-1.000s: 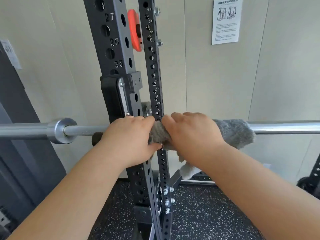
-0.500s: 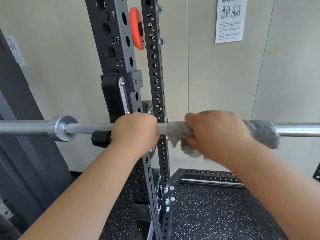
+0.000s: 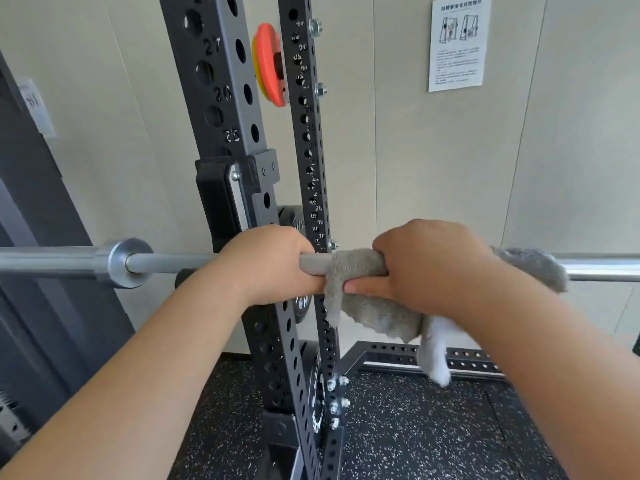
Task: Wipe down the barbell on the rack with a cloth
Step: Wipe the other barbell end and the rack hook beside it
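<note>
Barbell (image 3: 173,263) spans 9-to-3 o'clock, at rack (image 3: 221,98). L hand (image 3: 266,265) clamped bare on shaft. R hand (image 3: 433,268) close at its 3 o'clock, clamped round cloth (image 3: 356,265) wrapped on shaft.

Risks (est.): cloth tail dangling at 5 o'clock could snag on rack; hard sideways shove could shift shaft in hook; knuckles may hit upright.

Floor (image 3: 415,427) black speckled rubber. Wall (image 3: 381,133) beige panels, w/ poster (image 3: 456,43) at 1 o'clock.

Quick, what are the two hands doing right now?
Left hand: closed round the bare barbell.
Right hand: closed round the grey cloth wrapped on the barbell.
</note>
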Available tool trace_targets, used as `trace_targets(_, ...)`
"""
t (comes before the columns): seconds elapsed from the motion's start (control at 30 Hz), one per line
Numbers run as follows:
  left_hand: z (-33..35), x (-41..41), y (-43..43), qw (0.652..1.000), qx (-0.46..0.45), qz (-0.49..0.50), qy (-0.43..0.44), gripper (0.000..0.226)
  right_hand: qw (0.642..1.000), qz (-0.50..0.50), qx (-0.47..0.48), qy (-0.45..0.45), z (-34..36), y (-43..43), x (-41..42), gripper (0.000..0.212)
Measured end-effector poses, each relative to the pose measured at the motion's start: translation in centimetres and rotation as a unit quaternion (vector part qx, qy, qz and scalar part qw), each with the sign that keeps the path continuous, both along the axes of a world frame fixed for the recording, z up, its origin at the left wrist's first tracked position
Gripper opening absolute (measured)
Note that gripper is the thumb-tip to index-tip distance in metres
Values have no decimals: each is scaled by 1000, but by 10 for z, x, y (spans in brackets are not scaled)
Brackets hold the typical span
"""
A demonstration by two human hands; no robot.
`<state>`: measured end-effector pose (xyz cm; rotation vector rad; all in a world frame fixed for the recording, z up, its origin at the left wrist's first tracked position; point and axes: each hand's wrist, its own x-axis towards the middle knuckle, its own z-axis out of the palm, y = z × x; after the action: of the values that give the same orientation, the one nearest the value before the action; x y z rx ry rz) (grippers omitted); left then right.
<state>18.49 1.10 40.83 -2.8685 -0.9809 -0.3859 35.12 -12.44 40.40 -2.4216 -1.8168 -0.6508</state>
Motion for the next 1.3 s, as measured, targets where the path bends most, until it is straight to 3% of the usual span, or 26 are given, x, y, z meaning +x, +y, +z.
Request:
trace_targets(0.1,-6,-1,6,998,58,-4,-5,34,985,60,131,-100,-29,6,-6,68)
trace_targets(0.17,-9,-3,8,996,84,-27,-3,56,972,107,160,-137,-35,1,-1,57)
trace_targets(0.23,-11,-4,8,993,107,-47,5,75,988,97,104,-60,-24,-10,9,55)
trace_targets(0.3,-13,-4,8,992,118,-48,-5,78,998,57,21,6,-4,-19,14,62)
trace_targets(0.37,-18,-2,7,990,136,-37,-25,82,999,21,10,25,2,-15,9,69)
trace_targets(0.43,-21,1,5,988,149,-11,-48,81,998,12,60,-14,-12,-4,-3,68)
trace_targets(0.57,-26,4,1,980,179,38,-77,72,970,121,177,-117,-41,4,-7,45)
trace_targets(0.7,-40,2,6,960,238,7,-145,75,994,101,38,36,-4,-29,16,51)
trace_targets(0.8,-48,3,11,943,270,-23,-196,77,998,41,53,20,-6,-22,16,55)
trace_targets(0.87,-51,5,13,934,290,-21,-210,66,988,63,119,-77,-30,-8,11,45)
trace_targets(0.97,-52,6,5,944,273,11,-185,56,964,127,186,-140,-43,-2,13,31)
trace_targets(1.1,-40,0,-7,970,202,23,-132,50,994,95,15,50,-7,-16,26,54)
trace_targets(1.17,-24,0,-6,987,126,12,-101,51,995,60,-26,81,7,-6,23,53)
trace_targets(1.23,-10,3,0,996,61,19,-58,57,995,44,-2,87,2,7,10,39)
trace_targets(1.3,-6,7,4,999,31,38,-16,71,994,68,88,-10,-17,14,-4,14)
